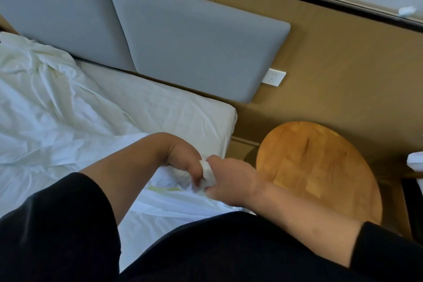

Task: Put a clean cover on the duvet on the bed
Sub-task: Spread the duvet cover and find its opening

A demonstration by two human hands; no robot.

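A white duvet cover (52, 107) lies crumpled across the bed (183, 107), bunched toward the left. At the bed's near right corner both hands meet on a bunched corner of the white fabric (207, 171). My left hand (183, 158) curls over it from the left, fingers closed into the cloth. My right hand (229, 181) grips the same bunch from the right, and a white strip shows between the two hands. Whether the duvet itself is inside the bunch is hidden.
A grey padded headboard (194, 48) runs along the brown wall panel, with a white socket (274, 77) at its lower right. A round wooden side table (320, 167) stands just right of the bed corner. A white object (415, 162) sits at the right edge.
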